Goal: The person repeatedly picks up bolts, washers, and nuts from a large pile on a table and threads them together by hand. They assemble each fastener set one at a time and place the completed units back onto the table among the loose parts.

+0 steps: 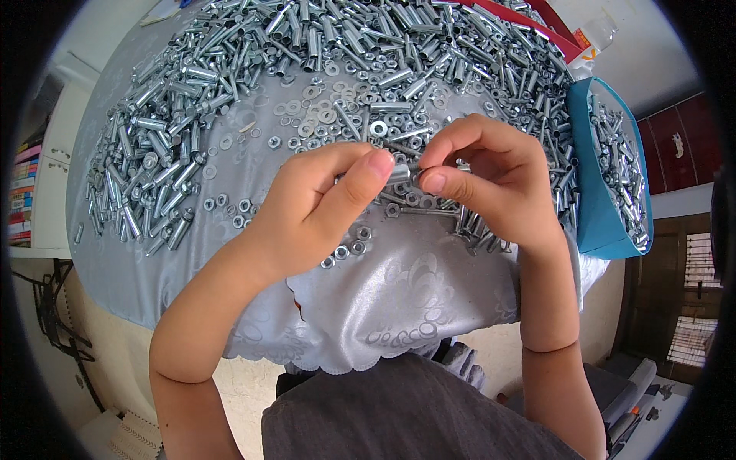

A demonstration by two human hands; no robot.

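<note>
Over the middle of the table, my left hand [310, 203] pinches a shiny metal sleeve [399, 175] between thumb and fingers. The sleeve lies roughly level, its far part hidden in that hand. At its right end, my right hand [498, 172] grips a small dark-edged ring [416, 177] with thumb and forefinger; whether it is a washer or a nut I cannot tell. Beneath the hands lie loose flat washers [378, 129] and a long bolt [425, 211]. Several hex nuts [358, 247] rest on the cloth nearer to me, beside my left wrist.
A silver patterned cloth [399, 307] covers the table. Heaped sleeves and bolts [330, 34] spread across the back, with another pile [157, 165] at left. At right stands a teal box [602, 222] full of bolts. A red tray [556, 31] sits behind.
</note>
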